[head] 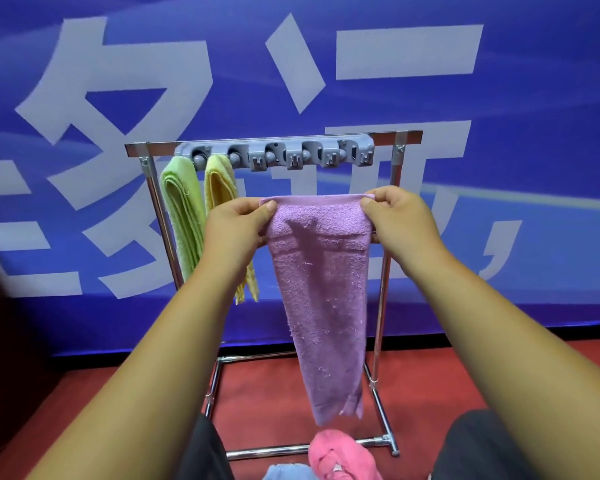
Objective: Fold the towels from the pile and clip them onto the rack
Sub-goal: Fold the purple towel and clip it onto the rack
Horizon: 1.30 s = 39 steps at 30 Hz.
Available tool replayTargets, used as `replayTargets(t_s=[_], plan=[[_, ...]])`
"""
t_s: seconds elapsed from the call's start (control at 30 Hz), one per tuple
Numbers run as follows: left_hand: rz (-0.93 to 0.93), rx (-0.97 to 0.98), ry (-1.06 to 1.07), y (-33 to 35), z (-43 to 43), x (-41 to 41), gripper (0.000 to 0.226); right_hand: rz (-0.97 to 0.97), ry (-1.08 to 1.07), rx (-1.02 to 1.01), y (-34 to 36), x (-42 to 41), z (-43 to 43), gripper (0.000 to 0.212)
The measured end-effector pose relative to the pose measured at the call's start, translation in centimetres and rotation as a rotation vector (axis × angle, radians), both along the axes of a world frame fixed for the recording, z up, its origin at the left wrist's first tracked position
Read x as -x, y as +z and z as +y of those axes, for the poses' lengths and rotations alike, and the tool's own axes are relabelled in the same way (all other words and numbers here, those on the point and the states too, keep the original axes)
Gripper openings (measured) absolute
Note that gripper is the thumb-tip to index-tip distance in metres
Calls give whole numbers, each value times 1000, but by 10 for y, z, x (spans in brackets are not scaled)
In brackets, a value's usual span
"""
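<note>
- The left hand (238, 226) is pinching the upper left corner of the purple towel (323, 289) between thumb and curled fingers.
- The right hand (399, 220) is pinching the upper right corner in the same way.
- The two hands are holding the towel's top edge stretched level between them, well apart from each other, in the air on the near side of the rack (267, 450) and below its grey clip strip (274, 157).
- The purple towel is hanging from that edge as a long band, narrowing toward its lower end, which is dangling just above the pink towel (336, 455).
- A shadow is falling across the purple towel's upper part.
- The rack, a chrome frame with a top bar, two posts and a near base bar, is standing on the red floor (274, 393).
- The grey clip strip is running along the top bar and carrying a row of clips.
- A green towel (182, 216) is hanging folded from the leftmost clip, and a yellow towel (219, 188) is hanging folded from the next clip, just to its right.
- The left forearm is covering the middle of the yellow towel.
- The pink towel is lying crumpled on the floor at the near edge, beside the base bar.
- A blue towel (288, 472) is lying just left of the pink one, cut off by the picture's edge.
- A blue banner (499, 168) with large white characters is filling the far side behind the rack.
- Dark-clothed legs are showing at the near edge, left and right of the two lying towels.
</note>
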State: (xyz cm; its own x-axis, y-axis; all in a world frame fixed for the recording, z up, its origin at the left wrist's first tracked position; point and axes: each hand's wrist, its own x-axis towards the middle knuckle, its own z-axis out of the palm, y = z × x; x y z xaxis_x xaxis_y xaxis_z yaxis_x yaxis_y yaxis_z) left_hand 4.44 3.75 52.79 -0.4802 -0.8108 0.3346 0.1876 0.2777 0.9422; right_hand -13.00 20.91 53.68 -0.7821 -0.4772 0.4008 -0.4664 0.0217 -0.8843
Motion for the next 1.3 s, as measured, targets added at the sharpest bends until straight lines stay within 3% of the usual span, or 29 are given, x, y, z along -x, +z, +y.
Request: replayTargets(t_s=[0.33, 0.53, 0.97, 1.17, 1.3], plan=[[96, -110, -19, -5, 42, -2, 8, -78, 27, 101, -16, -23, 10, 18], [111, -48, -29, -13, 73, 1, 14, -62, 53, 128, -30, -49, 11, 13], [-40, 183, 52, -39, 102, 5, 24, -69, 82, 91, -44, -86, 16, 12], [-47, 203, -3, -38, 107, 8, 41, -54, 100, 90, -48, -86, 15, 13], [-19, 217, 28, -36, 101, 9, 21, -94, 163, 111, -49, -84, 17, 15]])
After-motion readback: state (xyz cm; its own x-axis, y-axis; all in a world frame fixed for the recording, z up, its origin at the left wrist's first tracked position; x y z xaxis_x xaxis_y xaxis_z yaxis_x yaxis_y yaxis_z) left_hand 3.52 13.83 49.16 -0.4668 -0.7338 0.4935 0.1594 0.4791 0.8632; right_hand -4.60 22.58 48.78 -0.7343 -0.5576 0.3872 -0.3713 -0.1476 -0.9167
